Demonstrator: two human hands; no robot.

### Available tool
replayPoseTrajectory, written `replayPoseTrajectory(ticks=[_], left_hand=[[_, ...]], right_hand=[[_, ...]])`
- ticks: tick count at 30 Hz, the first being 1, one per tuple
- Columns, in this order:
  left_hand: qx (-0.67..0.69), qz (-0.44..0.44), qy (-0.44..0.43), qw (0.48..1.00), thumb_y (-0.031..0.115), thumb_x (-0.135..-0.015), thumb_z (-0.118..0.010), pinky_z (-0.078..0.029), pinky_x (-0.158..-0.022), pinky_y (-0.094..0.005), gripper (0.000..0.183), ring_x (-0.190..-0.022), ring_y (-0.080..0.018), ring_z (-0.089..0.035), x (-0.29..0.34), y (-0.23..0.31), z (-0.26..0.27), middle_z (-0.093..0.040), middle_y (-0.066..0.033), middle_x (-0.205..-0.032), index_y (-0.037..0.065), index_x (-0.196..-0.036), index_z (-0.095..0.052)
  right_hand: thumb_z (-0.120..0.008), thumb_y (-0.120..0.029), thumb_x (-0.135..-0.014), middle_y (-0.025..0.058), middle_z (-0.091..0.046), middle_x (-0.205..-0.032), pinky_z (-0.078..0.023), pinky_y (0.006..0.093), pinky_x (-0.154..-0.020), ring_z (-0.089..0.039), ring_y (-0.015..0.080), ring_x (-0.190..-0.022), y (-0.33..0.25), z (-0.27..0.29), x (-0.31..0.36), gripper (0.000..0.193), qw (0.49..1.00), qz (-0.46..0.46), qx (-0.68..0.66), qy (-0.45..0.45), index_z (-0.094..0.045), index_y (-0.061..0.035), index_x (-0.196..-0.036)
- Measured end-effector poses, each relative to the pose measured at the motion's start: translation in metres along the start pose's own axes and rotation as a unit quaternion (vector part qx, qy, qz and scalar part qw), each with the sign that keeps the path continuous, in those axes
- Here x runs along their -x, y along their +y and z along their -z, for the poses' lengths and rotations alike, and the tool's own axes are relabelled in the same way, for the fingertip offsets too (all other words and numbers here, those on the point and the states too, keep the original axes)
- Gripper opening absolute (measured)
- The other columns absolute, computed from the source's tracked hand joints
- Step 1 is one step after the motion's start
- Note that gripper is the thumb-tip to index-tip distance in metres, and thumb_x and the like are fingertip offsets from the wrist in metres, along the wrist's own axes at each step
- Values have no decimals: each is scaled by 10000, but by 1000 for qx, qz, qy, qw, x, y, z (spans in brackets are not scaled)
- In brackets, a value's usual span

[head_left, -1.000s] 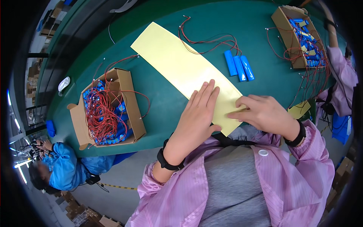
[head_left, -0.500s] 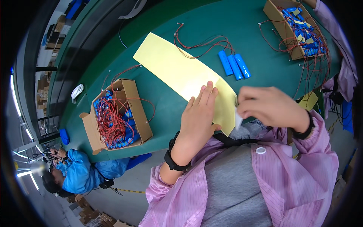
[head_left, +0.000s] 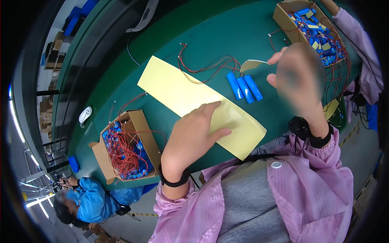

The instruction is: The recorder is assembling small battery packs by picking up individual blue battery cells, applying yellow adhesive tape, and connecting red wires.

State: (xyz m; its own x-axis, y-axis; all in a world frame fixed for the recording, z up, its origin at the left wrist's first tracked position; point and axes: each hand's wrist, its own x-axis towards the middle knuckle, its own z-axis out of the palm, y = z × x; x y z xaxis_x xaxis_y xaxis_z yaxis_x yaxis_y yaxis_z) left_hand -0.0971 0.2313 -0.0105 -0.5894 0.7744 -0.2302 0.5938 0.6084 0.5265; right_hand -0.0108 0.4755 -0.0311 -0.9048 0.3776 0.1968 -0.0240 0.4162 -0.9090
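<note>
- While the left hand rests on the yellow sheet, the right hand is raised above the surface, to the right of three batteries.
- Yellow sheet: long and smooth, set slantwise in the middle of the surface; one end points toward the far edge, the other lies close to the edge nearest the person.
- Left hand: thumb and forefinger spread well apart on the sheet, gripping nothing.
- Right hand: partly blurred; thumb apart from the forefinger, whose tip meets one end of a small yellow strip. Whether other fingers are clamped on the strip cannot be told.
- Yellow strip: curved, held up just beyond the batteries as seen from the near edge.
- Batteries: three blue cylinders side by side, right of the sheet; thin red and dark wires trail from them toward the far edge, ending in small white plugs.
- Left carton: open, near the left part of the near edge, filled with blue batteries and tangled red wires.
- Right carton: open, toward the right end of the surface, containing batteries with yellow pieces; wires hang over its side.
</note>
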Motion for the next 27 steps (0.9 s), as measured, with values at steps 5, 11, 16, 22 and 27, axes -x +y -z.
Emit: replayPoseTrajectory(ticks=[5,11,16,22,27], left_hand=[[75,15,9,997,272,-837,-694,-497,-605,-344,293,-650,-249,-657,-39,11,-14,-681,-89,-793,28,-995,-653],[63,-12,49,997,268,-824,-704,-490,-595,-373,258,-633,-272,-647,-55,23,-27,-675,-87,-762,36,-925,-653],[-33,11,107,994,285,-827,-704,-497,-522,-389,284,-592,-307,-647,-74,46,-56,-661,-143,-713,10,-847,-635],[-109,52,143,982,313,-816,-701,-502,-499,-396,329,-573,-322,-648,-102,58,-83,-635,-149,-627,11,-695,-658],[-67,54,139,987,271,-804,-694,-499,-497,-368,317,-570,-301,-642,-107,52,-68,-631,-161,-630,3,-644,-636]], right_hand=[[-738,-63,-804,58,-589,-1063,-465,274,-844,-587,129,-972,-7,6,-12,224,984,-64,-168,10,-599,-33,-977],[-763,-18,-772,36,-626,-901,-486,207,-732,-607,100,-835,2,5,-11,263,977,-116,-170,46,-576,-26,-958],[-763,11,-759,31,-627,-881,-480,200,-713,-601,89,-798,11,7,-10,302,963,-138,-219,75,-553,-28,-972],[-741,47,-763,43,-635,-906,-482,208,-732,-612,99,-820,11,14,-5,300,961,-109,-232,107,-529,-33,-960],[-715,68,-776,77,-650,-962,-503,237,-795,-641,129,-894,5,22,1,317,947,-89,-277,137,-495,-41,-975]])
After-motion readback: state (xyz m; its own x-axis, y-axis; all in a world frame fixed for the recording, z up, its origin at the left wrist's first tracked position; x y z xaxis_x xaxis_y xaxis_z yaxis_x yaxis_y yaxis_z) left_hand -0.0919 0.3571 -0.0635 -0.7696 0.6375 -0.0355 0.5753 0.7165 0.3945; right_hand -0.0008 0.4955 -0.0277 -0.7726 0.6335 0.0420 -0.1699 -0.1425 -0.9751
